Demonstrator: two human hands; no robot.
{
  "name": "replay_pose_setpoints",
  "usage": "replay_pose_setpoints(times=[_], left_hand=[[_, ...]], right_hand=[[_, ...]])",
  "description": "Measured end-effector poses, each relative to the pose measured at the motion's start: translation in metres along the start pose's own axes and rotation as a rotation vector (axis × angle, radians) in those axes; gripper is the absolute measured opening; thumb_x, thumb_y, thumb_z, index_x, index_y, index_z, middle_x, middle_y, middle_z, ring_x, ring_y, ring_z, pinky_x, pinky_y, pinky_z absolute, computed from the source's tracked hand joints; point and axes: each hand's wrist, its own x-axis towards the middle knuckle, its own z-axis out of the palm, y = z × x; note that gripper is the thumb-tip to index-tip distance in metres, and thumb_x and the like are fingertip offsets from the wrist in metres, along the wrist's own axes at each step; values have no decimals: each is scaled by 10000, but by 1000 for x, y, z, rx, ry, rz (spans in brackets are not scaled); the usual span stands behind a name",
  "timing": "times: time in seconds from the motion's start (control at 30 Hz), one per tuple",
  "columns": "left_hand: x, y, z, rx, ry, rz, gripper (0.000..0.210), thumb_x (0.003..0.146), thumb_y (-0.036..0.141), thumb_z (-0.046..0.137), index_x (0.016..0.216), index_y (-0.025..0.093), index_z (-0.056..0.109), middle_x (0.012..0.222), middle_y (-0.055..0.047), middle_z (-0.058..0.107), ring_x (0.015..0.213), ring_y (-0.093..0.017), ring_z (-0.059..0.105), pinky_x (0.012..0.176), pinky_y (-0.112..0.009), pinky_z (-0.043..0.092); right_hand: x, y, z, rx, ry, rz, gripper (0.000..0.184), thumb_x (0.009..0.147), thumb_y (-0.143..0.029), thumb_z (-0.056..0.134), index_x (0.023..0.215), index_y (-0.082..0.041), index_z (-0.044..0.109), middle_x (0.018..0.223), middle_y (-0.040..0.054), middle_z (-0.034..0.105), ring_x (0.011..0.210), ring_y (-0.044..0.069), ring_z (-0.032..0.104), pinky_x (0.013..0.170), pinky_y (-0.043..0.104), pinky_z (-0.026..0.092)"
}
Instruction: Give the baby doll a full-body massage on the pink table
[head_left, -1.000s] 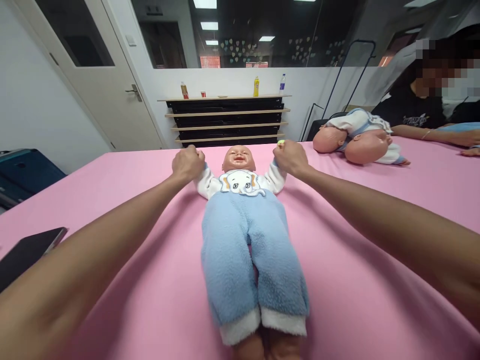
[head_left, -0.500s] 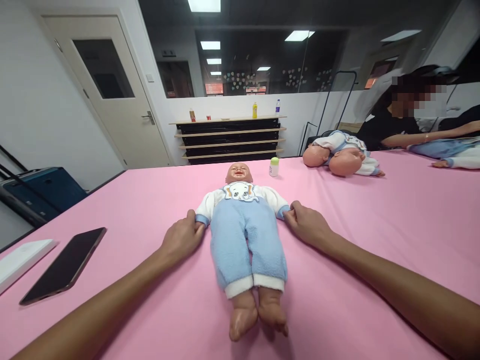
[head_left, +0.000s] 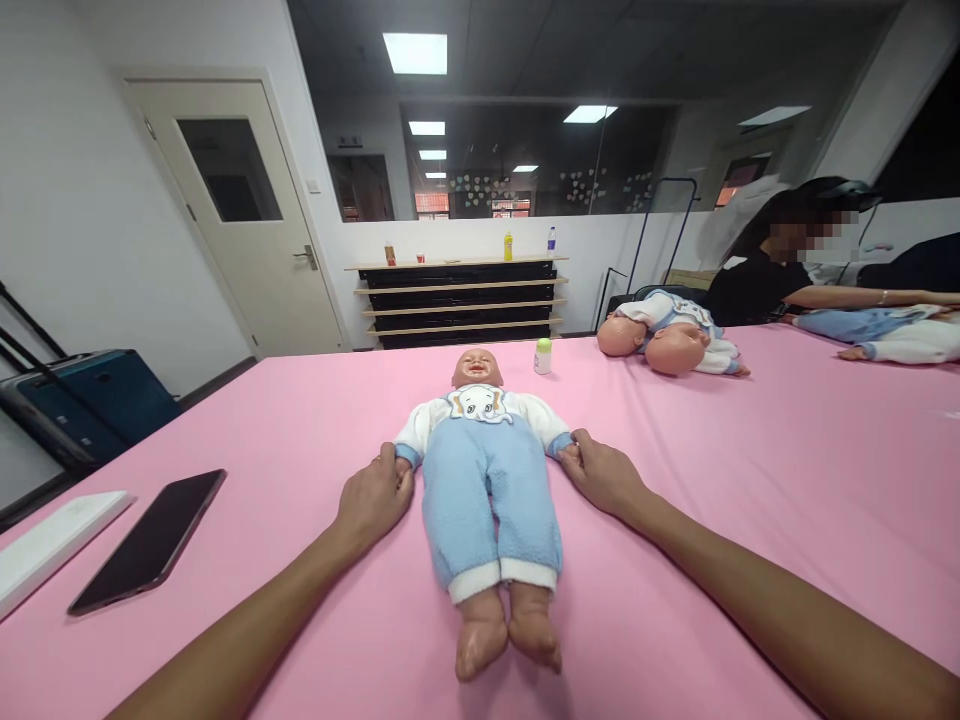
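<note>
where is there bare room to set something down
Bare pink surface lies between the black phone and left hand, and between the right hand and paired dolls. Crowded: around the middle doll, held by both hands.

The baby doll [head_left: 480, 440] at frame centre has a head [head_left: 478, 370] and feet [head_left: 480, 648] that look like smooth, slightly shiny plastic; its blue trousers [head_left: 459, 500] are matt, fuzzy fleece. The pink table cover [head_left: 322, 415] is matt, lightly creased cloth. Lower left, the smartphone [head_left: 150, 545] shows a smooth, faintly glossy face. Upper left, the door handle [head_left: 308, 258] looks metallic.
</note>
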Motion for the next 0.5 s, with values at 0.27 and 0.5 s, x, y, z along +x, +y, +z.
replay_pose_setpoints(times=[0.27,0.5], left_hand=[[1,-10,-6,-90,31,-19,348,900,457,374,1054,169,495,873,-58,616,714,-163,559,589,-222,291],[25,-38,-7,-467,315,-89,474,835,428,510,1257,212,515,1112,-45,610,951,-149,593,807,-232,465]], right_hand=[[2,10,-1,46,40,-13,395,900,-467,456,1181,-190,482,853,41,661,719,177,585,583,241,269],[21,31,-10,420,266,70,541,871,-494,518,1343,-238,455,1046,61,653,899,184,615,761,273,435]])
